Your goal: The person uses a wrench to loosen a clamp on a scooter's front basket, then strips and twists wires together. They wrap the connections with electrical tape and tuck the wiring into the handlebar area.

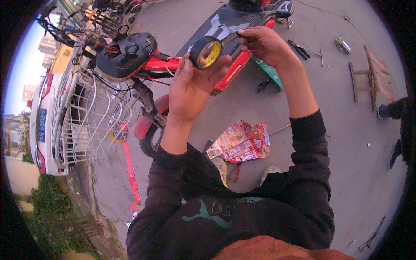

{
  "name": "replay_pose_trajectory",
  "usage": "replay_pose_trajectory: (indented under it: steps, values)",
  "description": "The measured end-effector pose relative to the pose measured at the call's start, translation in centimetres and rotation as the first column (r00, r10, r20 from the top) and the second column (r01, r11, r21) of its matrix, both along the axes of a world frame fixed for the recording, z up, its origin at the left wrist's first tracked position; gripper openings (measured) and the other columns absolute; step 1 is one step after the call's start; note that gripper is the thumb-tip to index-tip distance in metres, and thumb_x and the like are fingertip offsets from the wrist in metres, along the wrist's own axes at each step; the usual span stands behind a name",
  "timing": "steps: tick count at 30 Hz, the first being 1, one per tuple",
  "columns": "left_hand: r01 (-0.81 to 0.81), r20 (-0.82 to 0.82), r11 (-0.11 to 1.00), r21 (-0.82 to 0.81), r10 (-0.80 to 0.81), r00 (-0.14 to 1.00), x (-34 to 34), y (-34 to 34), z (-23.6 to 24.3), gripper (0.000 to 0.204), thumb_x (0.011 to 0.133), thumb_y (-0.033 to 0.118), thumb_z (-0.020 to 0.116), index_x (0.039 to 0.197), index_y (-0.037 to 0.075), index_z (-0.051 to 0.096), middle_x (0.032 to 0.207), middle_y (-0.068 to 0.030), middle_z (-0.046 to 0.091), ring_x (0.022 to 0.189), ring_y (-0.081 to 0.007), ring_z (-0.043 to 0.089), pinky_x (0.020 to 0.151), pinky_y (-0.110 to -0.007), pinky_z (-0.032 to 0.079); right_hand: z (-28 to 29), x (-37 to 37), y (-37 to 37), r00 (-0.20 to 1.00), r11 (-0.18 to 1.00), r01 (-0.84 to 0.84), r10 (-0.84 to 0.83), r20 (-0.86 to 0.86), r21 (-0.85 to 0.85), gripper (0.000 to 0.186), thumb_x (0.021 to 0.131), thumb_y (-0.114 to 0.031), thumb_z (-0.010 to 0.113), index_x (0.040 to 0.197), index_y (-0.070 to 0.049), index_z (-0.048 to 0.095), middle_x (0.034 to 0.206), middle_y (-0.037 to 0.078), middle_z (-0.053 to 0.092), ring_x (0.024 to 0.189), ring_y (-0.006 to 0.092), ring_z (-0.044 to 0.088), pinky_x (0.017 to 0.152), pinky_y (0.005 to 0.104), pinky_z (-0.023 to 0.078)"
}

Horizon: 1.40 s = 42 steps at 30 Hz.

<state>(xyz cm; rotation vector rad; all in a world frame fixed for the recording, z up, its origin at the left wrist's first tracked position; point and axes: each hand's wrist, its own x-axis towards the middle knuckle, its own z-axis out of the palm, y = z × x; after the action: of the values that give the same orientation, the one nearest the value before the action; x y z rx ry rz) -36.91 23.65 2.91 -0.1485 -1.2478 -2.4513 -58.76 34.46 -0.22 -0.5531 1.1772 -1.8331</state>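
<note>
My left hand [190, 93] is raised in the middle, its fingers closed round a roll of black tape [198, 51] with a yellow core. My right hand [269, 47] is held a little farther off to the right. Its fingertips pinch the loose end of the tape, and a short dark strip runs between the hands. Just beyond both hands stands an electric scooter [216, 27] with black and red body panels. Its headstock cover [128, 54] is at the upper left, with bare wires and cables showing. The hands hide part of its red side.
Below lie a red printed sheet [242, 143] and red-handled pliers [235, 172]. Black-handled pliers [299, 50], a green panel [268, 73] and a wooden stool [376, 78] are to the right, near another person's shoe [383, 111]. A white wire basket [86, 125] and white car [43, 143] stand left.
</note>
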Motion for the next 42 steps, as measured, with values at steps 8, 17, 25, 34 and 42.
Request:
replay_pose_trajectory:
  steps: [8, 17, 25, 34, 42]
  values:
    - [-0.032, 0.251, 0.998, 0.048, 0.019, 0.968, -4.9, -2.7, -0.6, 0.037, 0.108, 0.036, 0.043, 0.12, 0.006, 0.06, 0.136, -0.0249, 0.057, 0.129, -0.0404, 0.055, 0.102, -0.048, 0.051, -5.1, -3.2, 0.2, 0.94, 0.993, 0.009, 0.032, 0.34, -0.119, 0.025, 0.1, -0.026, 0.056, 0.112, -0.006, 0.066, 0.107, 0.007, 0.069, 0.092, 0.0191, 0.067, 0.076, 0.0329, 0.052]
    - [-0.105, 0.336, 0.98, -0.172, 0.159, 0.928, -8.0, -2.4, 1.3, 0.044, 0.107, 0.04, 0.045, 0.134, 0.007, 0.054, 0.124, -0.0148, 0.065, 0.113, -0.0302, 0.065, 0.096, -0.045, 0.052, -0.6, -0.1, -1.0, 0.569, 0.954, 0.227, -0.294, -0.768, -0.196, 0.037, 0.092, -0.006, 0.06, 0.127, 0.002, 0.063, 0.119, 0.007, 0.069, 0.107, 0.0172, 0.065, 0.097, 0.0313, 0.05]
    - [-0.129, 0.394, 0.865, -0.484, 0.347, 0.851, -11.7, -0.5, 7.2, 0.044, 0.106, 0.045, 0.043, 0.117, 0.009, 0.064, 0.104, -0.0102, 0.072, 0.093, -0.0188, 0.071, 0.077, -0.03, 0.057, 1.8, -0.9, -0.5, 0.368, 0.799, 0.406, -0.587, -0.721, -0.443, 0.027, 0.089, -0.01, 0.067, 0.113, 0.002, 0.068, 0.101, 0.017, 0.074, 0.091, 0.0245, 0.071, 0.083, 0.0355, 0.055]
    - [-0.121, -0.46, -0.738, -0.663, 0.275, 0.844, -17.7, -7.5, 4.7, 0.048, 0.099, 0.049, 0.055, 0.116, 0.004, 0.063, 0.106, -0.0124, 0.074, 0.109, -0.0279, 0.068, 0.087, -0.045, 0.056, -0.5, -2.9, -1.0, 0.163, 0.807, 0.534, -0.389, -0.907, -0.25, 0.033, 0.097, -0.029, 0.057, 0.111, -0.001, 0.068, 0.091, 0.019, 0.07, 0.078, 0.0274, 0.067, 0.072, 0.0403, 0.052]
    - [0.258, -0.026, -0.592, -0.763, 0.427, 0.904, -15.4, -2.2, 0.5, 0.042, 0.095, 0.036, 0.05, 0.109, 0.003, 0.071, 0.122, -0.0283, 0.061, 0.116, -0.0436, 0.059, 0.104, -0.049, 0.046, -1.0, -2.4, 1.5, 0.121, 0.815, 0.573, 0.012, -0.993, 0.08, 0.028, 0.095, -0.027, 0.057, 0.105, -0.003, 0.068, 0.094, 0.024, 0.069, 0.093, 0.0427, 0.066, 0.08, 0.0521, 0.05]
